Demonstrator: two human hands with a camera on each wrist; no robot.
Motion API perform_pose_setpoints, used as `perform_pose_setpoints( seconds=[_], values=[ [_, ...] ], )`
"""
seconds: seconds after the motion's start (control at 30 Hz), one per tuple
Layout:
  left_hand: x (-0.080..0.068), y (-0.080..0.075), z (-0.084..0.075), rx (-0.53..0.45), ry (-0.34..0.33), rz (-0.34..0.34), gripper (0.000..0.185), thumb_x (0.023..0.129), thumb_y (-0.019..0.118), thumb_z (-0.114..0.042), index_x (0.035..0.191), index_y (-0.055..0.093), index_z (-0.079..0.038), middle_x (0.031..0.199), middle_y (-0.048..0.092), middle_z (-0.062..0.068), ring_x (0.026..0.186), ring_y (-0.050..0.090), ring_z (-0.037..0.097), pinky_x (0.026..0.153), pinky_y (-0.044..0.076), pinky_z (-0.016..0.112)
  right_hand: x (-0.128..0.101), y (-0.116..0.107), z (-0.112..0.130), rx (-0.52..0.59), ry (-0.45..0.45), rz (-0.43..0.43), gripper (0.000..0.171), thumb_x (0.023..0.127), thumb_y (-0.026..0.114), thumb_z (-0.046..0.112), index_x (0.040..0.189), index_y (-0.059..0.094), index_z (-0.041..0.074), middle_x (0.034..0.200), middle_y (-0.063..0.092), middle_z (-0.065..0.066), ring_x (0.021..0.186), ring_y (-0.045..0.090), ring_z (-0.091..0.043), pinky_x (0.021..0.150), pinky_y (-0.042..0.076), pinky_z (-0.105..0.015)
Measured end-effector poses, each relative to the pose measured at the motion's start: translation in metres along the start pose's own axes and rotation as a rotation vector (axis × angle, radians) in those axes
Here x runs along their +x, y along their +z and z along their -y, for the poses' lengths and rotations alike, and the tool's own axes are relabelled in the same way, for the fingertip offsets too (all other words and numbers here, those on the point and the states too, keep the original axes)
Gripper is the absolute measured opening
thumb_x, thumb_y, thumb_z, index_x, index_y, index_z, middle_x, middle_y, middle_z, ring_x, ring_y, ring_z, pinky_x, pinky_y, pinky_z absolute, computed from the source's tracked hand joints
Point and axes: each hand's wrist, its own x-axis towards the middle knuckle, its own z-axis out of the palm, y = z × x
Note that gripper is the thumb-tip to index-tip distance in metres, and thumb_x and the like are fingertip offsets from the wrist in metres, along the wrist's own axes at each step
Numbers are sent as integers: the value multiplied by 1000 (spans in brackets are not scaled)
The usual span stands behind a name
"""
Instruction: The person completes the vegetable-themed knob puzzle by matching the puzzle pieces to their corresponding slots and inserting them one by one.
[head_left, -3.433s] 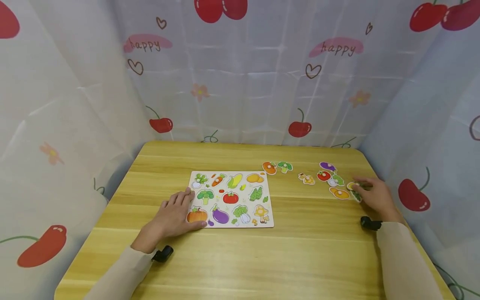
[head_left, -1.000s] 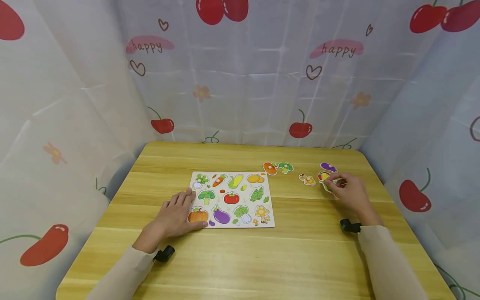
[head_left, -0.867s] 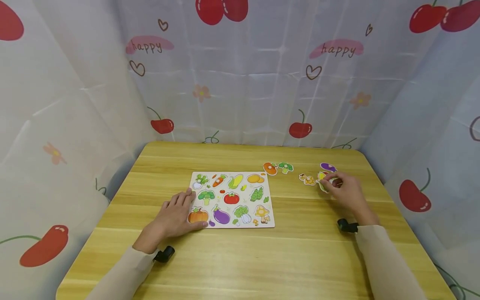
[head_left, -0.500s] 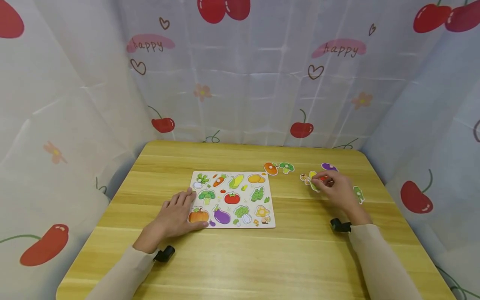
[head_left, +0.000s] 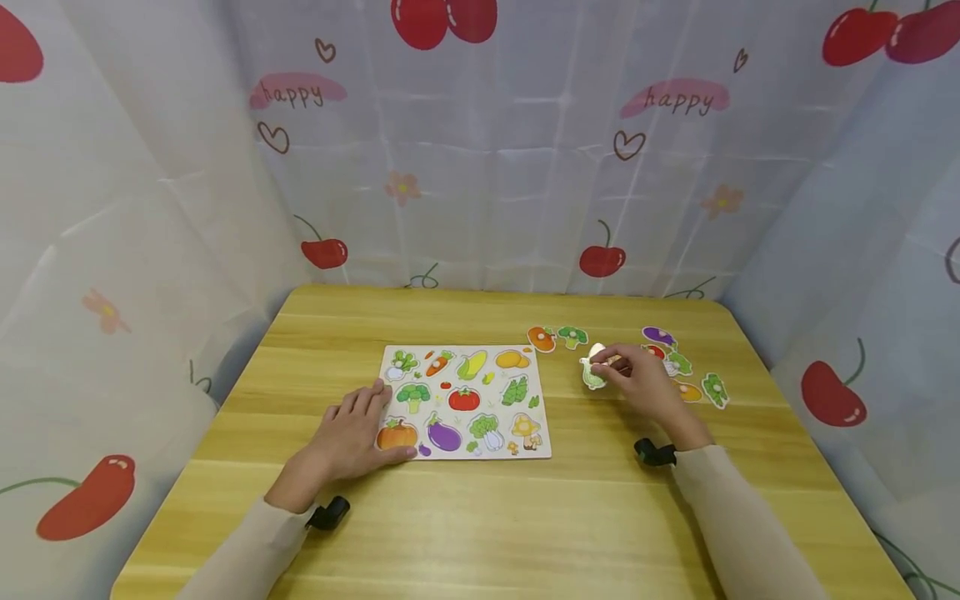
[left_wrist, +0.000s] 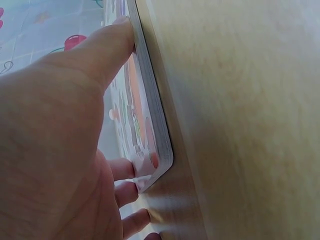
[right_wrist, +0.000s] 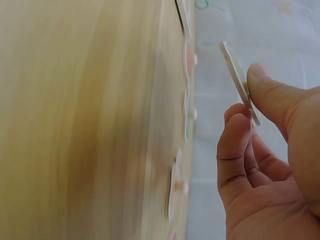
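A white puzzle board (head_left: 538, 379) printed with vegetables lies flat on the wooden table (head_left: 480, 517). My left hand (head_left: 352, 429) rests flat on its near left corner with the fingers straight. In the left wrist view the thumb (left_wrist: 102, 55) presses the board's edge (left_wrist: 156, 127). My right hand (head_left: 637, 385) hovers just right of the board and pinches a small yellow-green puzzle piece (head_left: 594, 372). In the right wrist view the piece (right_wrist: 239, 80) is tilted edge-on between thumb (right_wrist: 267, 87) and index finger (right_wrist: 234, 132), above the table.
Loose vegetable pieces lie right of the board: an orange one (head_left: 540, 337), broccoli (head_left: 572, 335), an eggplant (head_left: 657, 335), a tomato (head_left: 654, 351) and green ones (head_left: 715, 389). Cherry-print curtains close in the table's back and sides.
My right hand has lifted a piece from the far right cluster and carried it left toward the board. The left hand and board have stayed put.
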Motion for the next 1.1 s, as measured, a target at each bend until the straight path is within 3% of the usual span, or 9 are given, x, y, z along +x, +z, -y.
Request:
perform_pose_setpoints(
  seconds=[0.33, 0.67, 1.1],
  values=[
    [2, 0, 0, -4, 2, 8, 123, 100, 76, -81, 181, 34, 1, 192, 29, 25, 171, 37, 53, 130, 37, 82, 9, 31, 19, -19, -92, -20, 8, 109, 85, 14, 114, 86, 8, 156, 65, -26, 99, 80, -31, 86, 60, -20],
    [2, -2, 0, -2, -4, 25, 125, 99, 76, -81, 182, 32, 1, 192, 29, 26, 172, 35, 55, 131, 34, 84, 16, 54, 37, 34, -165, -55, 8, 106, 88, 12, 111, 87, 6, 149, 71, -26, 92, 80, -27, 83, 63, -21],
    [0, -1, 0, -4, 4, 11, 124, 99, 76, -81, 181, 34, 2, 191, 30, 26, 170, 37, 55, 130, 35, 84, 30, 84, 73, 18, -134, -40, 9, 106, 89, 20, 110, 87, 12, 140, 77, -20, 90, 83, -26, 85, 72, -44]
  ],
)
